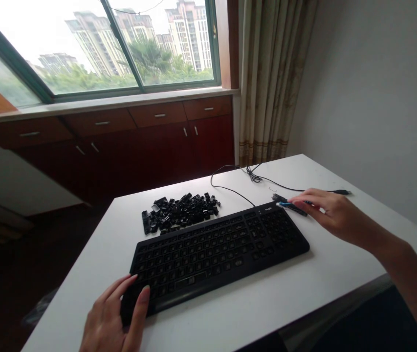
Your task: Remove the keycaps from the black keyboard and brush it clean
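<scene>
The open left hand (111, 318) touches the black keyboard (215, 254); the right hand (335, 215) curls over a blue tool (292, 207).

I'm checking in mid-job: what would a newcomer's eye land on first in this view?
The heap of loose black keycaps stands out first, on the white table just behind a black keyboard. The left hand rests on the keyboard's near left corner, while the right hand is at a blue-and-black tool lying beyond its far right end.
</scene>
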`<state>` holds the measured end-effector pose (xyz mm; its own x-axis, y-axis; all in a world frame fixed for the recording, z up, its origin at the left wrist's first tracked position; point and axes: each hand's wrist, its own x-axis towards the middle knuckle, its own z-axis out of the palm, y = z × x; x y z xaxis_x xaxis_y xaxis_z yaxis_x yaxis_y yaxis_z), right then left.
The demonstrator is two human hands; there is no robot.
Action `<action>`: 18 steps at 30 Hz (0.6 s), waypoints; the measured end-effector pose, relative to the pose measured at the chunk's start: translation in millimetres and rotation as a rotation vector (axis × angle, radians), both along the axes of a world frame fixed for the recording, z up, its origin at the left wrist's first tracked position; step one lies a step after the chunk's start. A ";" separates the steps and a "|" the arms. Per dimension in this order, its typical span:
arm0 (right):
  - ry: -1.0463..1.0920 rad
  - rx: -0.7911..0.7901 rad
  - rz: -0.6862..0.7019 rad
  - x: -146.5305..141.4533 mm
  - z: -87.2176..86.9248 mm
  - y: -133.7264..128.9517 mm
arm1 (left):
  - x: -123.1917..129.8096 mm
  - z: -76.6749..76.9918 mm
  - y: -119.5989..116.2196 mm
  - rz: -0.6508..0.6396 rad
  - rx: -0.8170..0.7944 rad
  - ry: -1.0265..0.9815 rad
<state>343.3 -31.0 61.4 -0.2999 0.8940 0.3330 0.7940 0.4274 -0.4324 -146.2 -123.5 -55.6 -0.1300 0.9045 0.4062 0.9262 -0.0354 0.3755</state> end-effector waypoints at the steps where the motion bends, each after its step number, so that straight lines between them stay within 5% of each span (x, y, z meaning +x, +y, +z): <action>1: 0.013 -0.036 0.043 1.1 -0.5 0.3 | -0.1 -0.4 -0.2 0.001 -0.001 0.008; 10: -0.040 -0.480 0.090 21.3 19.3 -5.4 | -0.9 -0.7 0.2 -0.019 -0.016 0.024; 15: -0.072 -0.027 -0.048 14.4 1.0 4.7 | -1.1 1.0 -0.9 -0.028 -0.019 0.014; 18: -0.022 -0.036 0.018 7.6 -4.3 6.2 | 0.2 2.7 -2.4 -0.033 -0.022 0.009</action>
<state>350.9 -24.8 57.2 -0.3232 0.8997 0.2933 0.7959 0.4261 -0.4302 -146.0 -125.9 -52.9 -0.0966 0.9170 0.3870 0.9280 -0.0576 0.3681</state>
